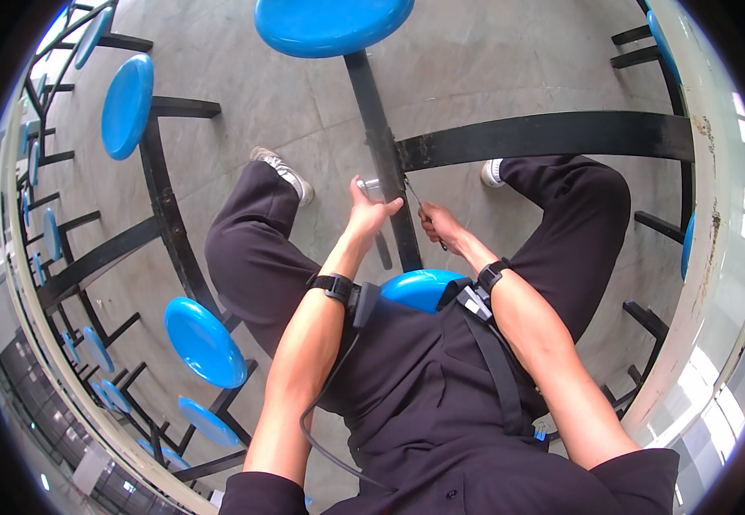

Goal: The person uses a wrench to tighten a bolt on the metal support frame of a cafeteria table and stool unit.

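My left hand (370,210) is at the black metal seat beam (383,154). Its thumb lies on the beam, and its fingers curl round the outer end of a short silvery cylinder (370,184) at the beam's left side. Just right of the beam, my right hand (443,225) is closed round a slim tool (413,190) with a thin metal shaft. A dark end sticks out below the fist. The shaft slants up to the beam's right edge, near the joint with a black crossbar (544,139). The tool's exact kind and what its tip touches are too small to tell.
I sit astride a blue round seat (419,290) on the beam. Another blue seat (334,26) is fixed at its far end. More blue stools (205,342) on black frames stand left. A pale tabletop edge (699,197) runs along the right. Black devices are strapped to both wrists.
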A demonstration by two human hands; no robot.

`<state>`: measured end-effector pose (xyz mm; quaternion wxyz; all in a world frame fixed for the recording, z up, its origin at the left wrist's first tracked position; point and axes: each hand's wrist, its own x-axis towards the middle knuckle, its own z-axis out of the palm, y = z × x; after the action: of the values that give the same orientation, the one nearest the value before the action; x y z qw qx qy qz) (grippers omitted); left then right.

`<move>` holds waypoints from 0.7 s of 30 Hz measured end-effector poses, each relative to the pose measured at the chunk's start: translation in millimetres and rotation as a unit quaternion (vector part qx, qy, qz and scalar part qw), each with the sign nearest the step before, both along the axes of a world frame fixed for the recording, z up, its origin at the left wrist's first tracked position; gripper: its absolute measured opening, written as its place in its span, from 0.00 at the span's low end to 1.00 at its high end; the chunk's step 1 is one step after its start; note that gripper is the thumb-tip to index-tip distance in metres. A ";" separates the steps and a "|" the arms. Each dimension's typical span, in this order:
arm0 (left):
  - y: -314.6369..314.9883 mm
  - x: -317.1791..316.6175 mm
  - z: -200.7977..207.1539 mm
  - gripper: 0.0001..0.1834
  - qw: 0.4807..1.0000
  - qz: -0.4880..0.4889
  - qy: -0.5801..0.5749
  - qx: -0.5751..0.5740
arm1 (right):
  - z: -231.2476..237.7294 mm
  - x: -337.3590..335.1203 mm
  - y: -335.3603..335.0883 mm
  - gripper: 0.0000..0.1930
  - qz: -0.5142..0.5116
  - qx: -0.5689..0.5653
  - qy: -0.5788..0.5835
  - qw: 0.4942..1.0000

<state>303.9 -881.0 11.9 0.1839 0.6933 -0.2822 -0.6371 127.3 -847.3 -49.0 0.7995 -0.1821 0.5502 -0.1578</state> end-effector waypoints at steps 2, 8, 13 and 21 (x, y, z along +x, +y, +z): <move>1.0 0.4 0.2 0.57 1.000 0.006 0.003 0.001 | -1.9 5.4 -1.2 0.16 -0.004 -0.007 -0.008 1.000; -1.3 -2.3 1.6 0.55 1.000 -0.019 -0.023 0.004 | 12.9 11.6 -7.9 0.15 -0.031 0.057 -0.041 0.997; -0.5 -0.1 -7.1 0.53 1.000 -0.005 0.002 0.002 | 42.4 18.1 -14.5 0.12 -0.026 0.049 0.071 0.996; -0.1 -2.6 -11.3 0.52 0.999 0.016 0.042 -0.010 | 86.7 19.8 -30.5 0.07 -0.136 0.123 -0.113 0.977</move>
<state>301.3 -881.1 0.6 0.2131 0.6683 -0.2692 -0.6599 147.1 -877.8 37.6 0.8441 0.0128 0.4907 -0.2156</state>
